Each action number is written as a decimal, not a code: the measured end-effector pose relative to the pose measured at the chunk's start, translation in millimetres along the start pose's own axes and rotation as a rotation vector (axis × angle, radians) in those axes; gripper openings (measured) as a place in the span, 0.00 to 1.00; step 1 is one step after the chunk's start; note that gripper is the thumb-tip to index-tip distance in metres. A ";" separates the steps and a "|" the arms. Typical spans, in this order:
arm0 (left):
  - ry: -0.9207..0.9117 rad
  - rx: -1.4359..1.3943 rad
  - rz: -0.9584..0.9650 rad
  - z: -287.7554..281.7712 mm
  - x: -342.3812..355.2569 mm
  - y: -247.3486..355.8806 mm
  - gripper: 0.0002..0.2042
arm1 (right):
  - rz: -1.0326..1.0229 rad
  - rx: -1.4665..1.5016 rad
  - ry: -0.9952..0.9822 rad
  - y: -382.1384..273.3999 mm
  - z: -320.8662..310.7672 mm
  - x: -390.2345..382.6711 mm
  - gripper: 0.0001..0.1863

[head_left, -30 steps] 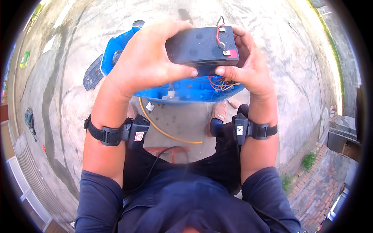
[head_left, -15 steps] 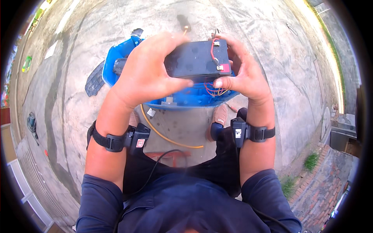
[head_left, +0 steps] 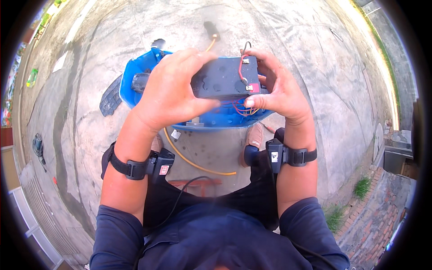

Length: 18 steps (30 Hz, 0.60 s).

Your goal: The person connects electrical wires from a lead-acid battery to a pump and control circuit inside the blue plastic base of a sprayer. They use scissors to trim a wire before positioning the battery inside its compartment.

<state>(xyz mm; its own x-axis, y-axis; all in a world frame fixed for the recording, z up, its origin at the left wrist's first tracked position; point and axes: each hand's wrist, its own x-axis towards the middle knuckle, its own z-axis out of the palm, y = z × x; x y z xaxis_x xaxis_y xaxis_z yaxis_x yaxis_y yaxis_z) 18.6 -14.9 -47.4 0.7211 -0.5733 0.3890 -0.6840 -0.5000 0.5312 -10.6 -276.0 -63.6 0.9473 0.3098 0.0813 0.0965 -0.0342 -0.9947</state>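
Between my two hands is a black box-shaped battery (head_left: 225, 76), gripped at its ends. My left hand (head_left: 175, 85) wraps round its left end, fingers on the far side and thumb along the near edge. My right hand (head_left: 283, 87) clasps the right end, close to two metal terminals with a red wire (head_left: 241, 69) and a black wire (head_left: 247, 45) joined to them. Below the battery lies a blue plastic shell (head_left: 216, 122), partly hidden by my hands. Thin red and yellow wires (head_left: 245, 108) loop inside it under my right thumb.
A yellow hose (head_left: 189, 160) curves over the ground between my feet. Left of the shell lies a dark plastic piece (head_left: 110, 97). A dark power tool (head_left: 38, 150) rests farther left. A red metal piece (head_left: 198, 182) sits near my legs, and a brick strip (head_left: 360, 225) runs at lower right.
Both hands have brought the battery slightly nearer and to the left, lower over the blue shell. The grip looks the same.
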 end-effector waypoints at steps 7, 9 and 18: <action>0.001 -0.022 -0.001 -0.8 0.5 0.7 0.33 | -0.025 -0.042 0.004 -0.3 -0.6 -0.9 0.48; 0.000 -0.036 -0.003 -0.9 0.5 0.8 0.33 | 0.029 -0.041 0.007 -3.5 4.6 -1.9 0.48; -0.065 -0.253 -0.170 -12.5 5.3 4.9 0.37 | -0.030 0.004 0.087 1.4 9.8 -0.3 0.43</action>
<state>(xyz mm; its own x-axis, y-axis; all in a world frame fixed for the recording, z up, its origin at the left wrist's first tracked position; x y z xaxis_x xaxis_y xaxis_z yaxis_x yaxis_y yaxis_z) 20.5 -12.3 -33.2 0.8087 -0.5396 0.2340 -0.4992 -0.4192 0.7583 -13.7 -266.8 -65.7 0.9669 0.2274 0.1159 0.1242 -0.0225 -0.9920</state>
